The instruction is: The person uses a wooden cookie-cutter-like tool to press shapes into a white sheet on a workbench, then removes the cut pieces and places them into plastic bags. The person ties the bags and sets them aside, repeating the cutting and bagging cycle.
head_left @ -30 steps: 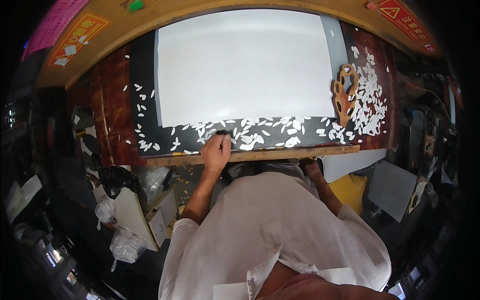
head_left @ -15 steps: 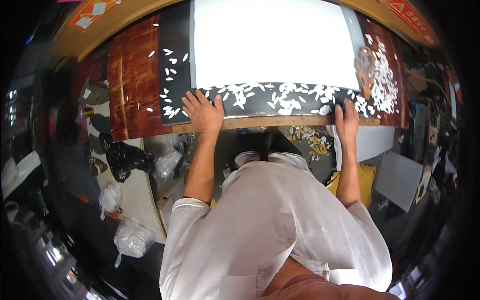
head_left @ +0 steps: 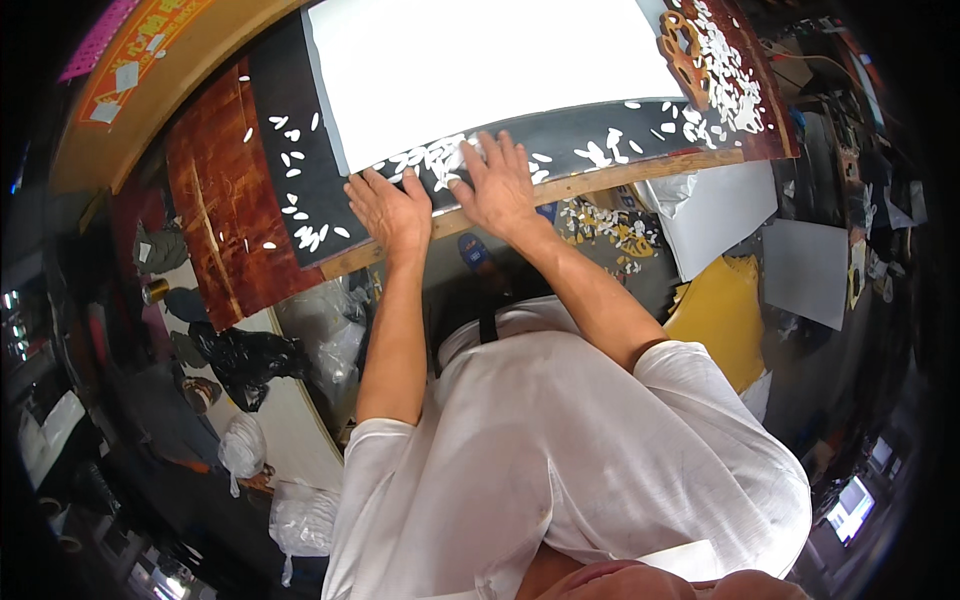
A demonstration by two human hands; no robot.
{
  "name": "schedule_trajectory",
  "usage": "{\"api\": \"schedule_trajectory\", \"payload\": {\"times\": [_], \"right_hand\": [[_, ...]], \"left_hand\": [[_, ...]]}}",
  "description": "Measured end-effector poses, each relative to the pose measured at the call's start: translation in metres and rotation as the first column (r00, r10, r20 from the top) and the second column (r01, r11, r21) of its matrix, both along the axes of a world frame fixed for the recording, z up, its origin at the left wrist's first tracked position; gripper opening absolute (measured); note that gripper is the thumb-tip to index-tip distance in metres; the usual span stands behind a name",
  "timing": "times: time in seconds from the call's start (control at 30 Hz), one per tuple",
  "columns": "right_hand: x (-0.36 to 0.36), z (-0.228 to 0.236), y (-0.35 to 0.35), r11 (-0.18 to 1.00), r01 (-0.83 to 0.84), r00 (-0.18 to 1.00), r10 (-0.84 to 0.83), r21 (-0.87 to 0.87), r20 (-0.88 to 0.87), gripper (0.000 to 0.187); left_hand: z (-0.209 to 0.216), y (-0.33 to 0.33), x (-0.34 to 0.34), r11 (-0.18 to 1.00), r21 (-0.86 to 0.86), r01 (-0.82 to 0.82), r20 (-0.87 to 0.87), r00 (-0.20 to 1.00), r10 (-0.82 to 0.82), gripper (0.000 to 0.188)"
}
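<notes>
Many small white oval cut-outs (head_left: 437,163) lie bunched between my two hands at the near edge of a black mat (head_left: 395,190). My left hand (head_left: 395,212) lies flat beside the bunch, fingers stretched out. My right hand (head_left: 498,185) rests on the bunch's right side with fingers spread, partly covering some pieces. A large bright white sheet (head_left: 480,75) covers the middle of the mat just beyond my fingertips. To its right sits a brown die with cut-out shapes (head_left: 684,60), with a heap of white pieces (head_left: 735,75) beside it.
A wooden strip (head_left: 640,172) edges the reddish-brown board (head_left: 215,200) at the front. Scraps lie on the floor beneath. At right stand white panels (head_left: 715,220) and a yellow sack (head_left: 722,320); at left are a black plastic bag (head_left: 248,360) and clear bags (head_left: 300,518).
My right hand has swept left along the near edge, pushing the white pieces together near my left hand. The view has turned, so the board appears tilted.
</notes>
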State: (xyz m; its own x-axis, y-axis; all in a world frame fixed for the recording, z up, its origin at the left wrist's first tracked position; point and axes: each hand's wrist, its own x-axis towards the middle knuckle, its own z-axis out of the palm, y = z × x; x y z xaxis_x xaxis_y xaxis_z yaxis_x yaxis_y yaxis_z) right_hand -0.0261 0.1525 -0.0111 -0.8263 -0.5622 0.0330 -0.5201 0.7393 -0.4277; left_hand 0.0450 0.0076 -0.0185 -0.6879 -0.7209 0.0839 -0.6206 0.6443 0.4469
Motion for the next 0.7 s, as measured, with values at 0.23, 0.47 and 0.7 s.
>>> {"api": "schedule_trajectory", "payload": {"times": [0.23, 0.47, 0.7], "right_hand": [[-0.013, 0.012, 0.009, 0.946, -0.321, 0.940, 0.311, -0.048, -0.142, 0.038], [-0.063, 0.011, 0.114, 0.981, -0.196, 0.969, 0.195, 0.007, -0.154, 0.036], [-0.121, 0.040, 0.208, 0.963, 0.178, 0.976, -0.199, -0.204, -0.087, 0.039]], "left_hand": [[0.001, 0.035, -0.013, 0.989, -0.001, 0.147, 0.072, 0.987, -0.146, 0.060], [0.014, 0.092, -0.044, 0.770, 0.158, 0.618, -0.392, 0.755, -0.526, 0.047], [0.057, 0.021, -0.070, 0.829, -0.112, 0.548, -0.084, 0.826, -0.558, 0.077]]}}
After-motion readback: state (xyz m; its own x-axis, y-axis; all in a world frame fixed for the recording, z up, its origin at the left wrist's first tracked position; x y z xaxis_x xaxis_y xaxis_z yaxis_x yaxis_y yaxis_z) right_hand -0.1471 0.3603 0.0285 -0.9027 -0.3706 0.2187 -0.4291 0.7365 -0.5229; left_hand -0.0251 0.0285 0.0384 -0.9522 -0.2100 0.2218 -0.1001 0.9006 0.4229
